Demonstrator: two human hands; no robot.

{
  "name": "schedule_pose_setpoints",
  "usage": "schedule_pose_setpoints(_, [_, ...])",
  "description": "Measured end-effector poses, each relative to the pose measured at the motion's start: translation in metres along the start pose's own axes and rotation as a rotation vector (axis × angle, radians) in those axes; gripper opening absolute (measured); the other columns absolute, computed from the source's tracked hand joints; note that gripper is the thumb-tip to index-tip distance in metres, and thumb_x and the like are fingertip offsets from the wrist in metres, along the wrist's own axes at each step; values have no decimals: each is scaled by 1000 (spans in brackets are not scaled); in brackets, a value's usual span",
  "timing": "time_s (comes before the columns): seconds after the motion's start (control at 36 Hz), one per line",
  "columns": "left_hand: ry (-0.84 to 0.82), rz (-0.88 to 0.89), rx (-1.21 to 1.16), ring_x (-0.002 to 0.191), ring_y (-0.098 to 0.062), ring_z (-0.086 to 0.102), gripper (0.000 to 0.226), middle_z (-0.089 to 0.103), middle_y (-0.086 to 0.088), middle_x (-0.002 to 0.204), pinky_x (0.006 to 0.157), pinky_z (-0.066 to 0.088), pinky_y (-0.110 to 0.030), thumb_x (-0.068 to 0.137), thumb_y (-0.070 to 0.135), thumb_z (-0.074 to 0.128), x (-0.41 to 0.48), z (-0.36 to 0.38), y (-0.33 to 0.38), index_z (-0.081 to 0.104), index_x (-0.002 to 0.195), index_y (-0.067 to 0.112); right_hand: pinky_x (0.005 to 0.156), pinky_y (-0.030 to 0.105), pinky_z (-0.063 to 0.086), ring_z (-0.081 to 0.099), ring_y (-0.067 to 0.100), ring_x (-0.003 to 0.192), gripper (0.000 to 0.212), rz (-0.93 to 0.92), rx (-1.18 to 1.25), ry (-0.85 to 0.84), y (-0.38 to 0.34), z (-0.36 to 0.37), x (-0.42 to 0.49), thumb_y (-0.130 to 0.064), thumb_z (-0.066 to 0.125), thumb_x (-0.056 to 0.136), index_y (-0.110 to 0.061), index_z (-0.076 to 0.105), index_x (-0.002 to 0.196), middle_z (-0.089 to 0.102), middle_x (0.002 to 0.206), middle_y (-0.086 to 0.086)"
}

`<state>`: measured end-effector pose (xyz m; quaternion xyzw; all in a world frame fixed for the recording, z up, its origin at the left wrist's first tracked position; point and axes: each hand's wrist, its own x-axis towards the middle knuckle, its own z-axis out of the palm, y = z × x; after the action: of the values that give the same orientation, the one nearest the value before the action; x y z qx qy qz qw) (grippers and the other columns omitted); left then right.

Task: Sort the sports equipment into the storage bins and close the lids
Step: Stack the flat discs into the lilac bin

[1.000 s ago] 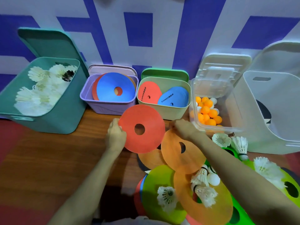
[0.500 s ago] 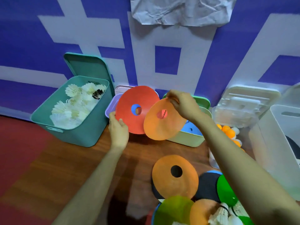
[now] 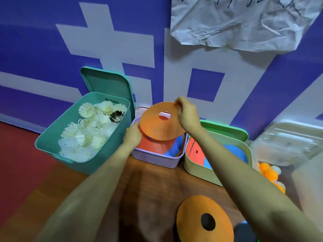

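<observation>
**Orange disc held over the lilac bin**

The orange disc [image 3: 157,126] hangs tilted above the lilac bin [image 3: 157,160]. Its far rim is pinched between the thumb and curled fingers of the right hand [image 3: 187,114], and the rest of the disc slopes down towards the person. Beneath it a red disc [image 3: 148,145] lies slanted inside the same bin. The curled fingers of the left hand [image 3: 132,135] grip its left edge at the bin's left rim. A teal bin [image 3: 52,142] of shuttlecocks [image 3: 90,130] stands to the left, a green bin [image 3: 197,170] to the right.
</observation>
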<state>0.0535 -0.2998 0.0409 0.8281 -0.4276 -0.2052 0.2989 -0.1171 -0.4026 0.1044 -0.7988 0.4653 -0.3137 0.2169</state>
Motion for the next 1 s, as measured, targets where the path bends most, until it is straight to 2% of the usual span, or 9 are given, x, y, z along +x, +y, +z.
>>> schedule_pose_setpoints(0.17, [-32, -107, -38, 128, -35, 43, 49, 48, -19, 139, 104, 34, -37, 93, -3, 33, 13, -1, -14, 42, 140, 6, 83, 38, 43, 56, 35, 102, 30, 36, -60, -133, 24, 37, -10, 0, 44, 87, -10, 62, 108, 62, 110, 17])
schedule_pose_setpoints(0.28, [-6, -68, -28, 129, -34, 40, 47, 43, -21, 140, 104, 31, -34, 95, -1, 33, 11, 6, -16, 40, 141, 6, 84, 35, 38, 52, 36, 104, 32, 41, -64, -165, 37, 51, -19, 4, 42, 88, -3, 63, 111, 53, 108, 21])
schedule_pose_setpoints(0.36, [3, -16, 0, 125, -33, 46, 43, 52, -19, 135, 98, 34, -31, 96, -1, 35, 9, 10, -16, 47, 137, 7, 87, 40, 43, 51, 37, 108, 31, 56, -61, -165, 43, 55, -21, 3, 42, 88, -3, 62, 111, 53, 111, 20])
schedule_pose_setpoints(0.44, [-112, -5, 48, 122, -33, 49, 40, 54, -18, 133, 97, 38, -33, 96, 3, 36, 15, 17, -20, 51, 134, 6, 89, 43, 45, 52, 37, 108, 34, 51, -128, -214, 44, 55, -23, -1, 42, 89, -6, 60, 117, 53, 114, 18])
schedule_pose_setpoints(0.5, [-187, -28, 96, 122, -36, 47, 39, 50, -23, 135, 97, 39, -37, 96, 4, 37, 18, 22, -21, 47, 133, 2, 94, 42, 44, 48, 34, 116, 42, 25, -258, -302, 44, 55, -24, -4, 38, 92, -11, 53, 131, 53, 119, 16])
schedule_pose_setpoints(0.61, [-202, -42, 168, 133, -39, 33, 56, 31, -24, 145, 107, 29, -41, 95, 3, 37, 16, 29, -18, 21, 148, 3, 104, 43, 36, 31, 33, 132, 55, 13, -460, -404, 49, 57, -30, -5, 34, 94, -12, 26, 147, 39, 141, 14])
schedule_pose_setpoints(0.67, [-166, -11, 162, 133, -38, 33, 57, 31, -23, 145, 107, 29, -42, 93, 0, 38, 13, 32, -16, 23, 147, 4, 107, 44, 33, 29, 33, 134, 61, 20, -458, -416, 52, 56, -34, -5, 36, 92, -10, 17, 150, 32, 146, 15])
schedule_pose_setpoints(0.86, [54, 241, 297, 124, -31, 40, 41, 49, -10, 131, 103, 30, -39, 89, 3, 46, -41, 38, 11, 53, 128, 11, 100, 40, 37, 46, 36, 119, 47, -94, -245, -253, 55, 24, -68, -3, 50, 84, -5, 51, 130, 53, 125, 17])
schedule_pose_setpoints(1.0, [79, 583, 288, 95, -31, 57, 30, 62, -8, 101, 82, 41, -38, 79, 13, 46, -116, 70, 33, 64, 103, 12, 84, 30, 37, 51, 27, 104, 32, -160, -102, -78, 60, -23, -141, -7, 53, 86, -3, 60, 117, 61, 110, 14])
